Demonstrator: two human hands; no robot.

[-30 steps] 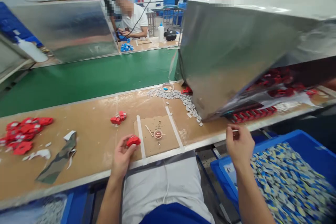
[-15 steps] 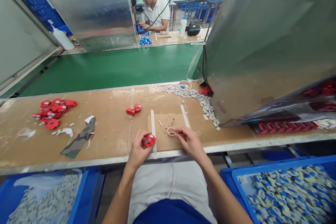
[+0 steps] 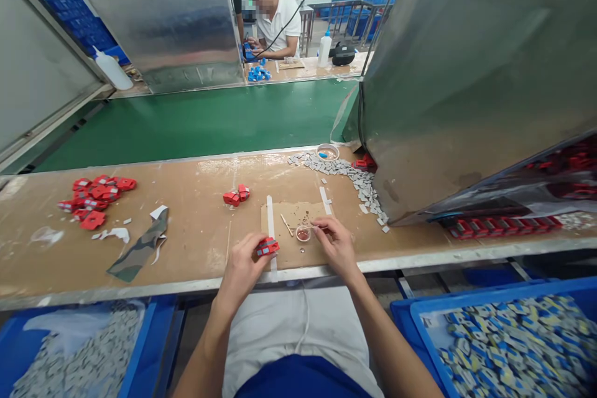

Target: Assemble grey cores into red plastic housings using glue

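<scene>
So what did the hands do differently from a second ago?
The right hand came in from over the blue bin on the right to the small round cup on the brown bench, its fingers pinching a thin stick at the cup's rim. The left hand kept holding the small red plastic part. The red parts piles and grey chips stayed put.

Left hand (image 3: 242, 261) pinches a red part (image 3: 267, 247) over the worktop (image 3: 186, 230) — right hand (image 3: 336, 244) holds a thin stick (image 3: 313, 227) at a small cup (image 3: 303, 234).
</scene>
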